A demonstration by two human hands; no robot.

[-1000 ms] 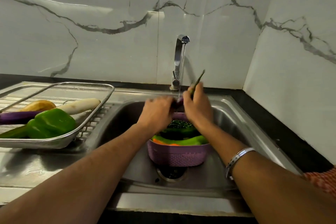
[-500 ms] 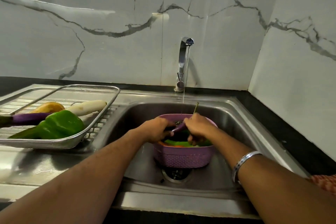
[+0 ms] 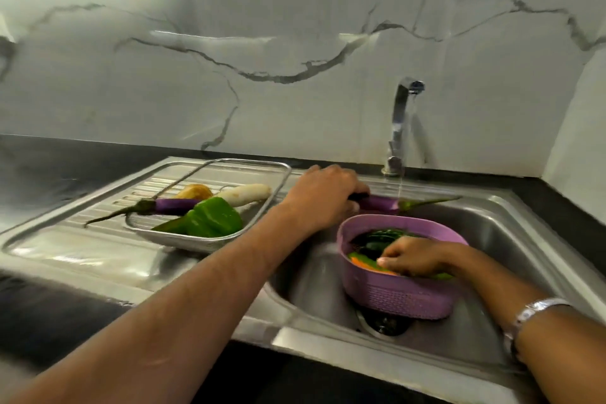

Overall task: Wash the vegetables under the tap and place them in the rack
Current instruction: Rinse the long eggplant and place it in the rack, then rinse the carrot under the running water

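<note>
My left hand [image 3: 323,197] grips a long purple brinjal [image 3: 383,203] with a green stem, held level above the sink's back edge, under the tap's [image 3: 401,121] thin running stream. My right hand [image 3: 414,256] reaches into the purple basket [image 3: 396,297] in the sink, fingers curled on the vegetables there: an orange carrot [image 3: 364,263] and green ones [image 3: 380,236]. The metal rack [image 3: 210,241] on the drainboard holds a second purple brinjal [image 3: 170,206], a green capsicum [image 3: 214,218], a white radish [image 3: 244,193] and a potato [image 3: 194,191].
The steel sink [image 3: 511,239] has its drain [image 3: 383,323] just under the basket. A ribbed drainboard [image 3: 82,223] lies left, with dark counter around it. Marble walls rise behind and to the right.
My left hand has lifted the purple brinjal out of the basket toward the rack side. My right hand let go of it and dropped into the basket. The view swung left.
</note>
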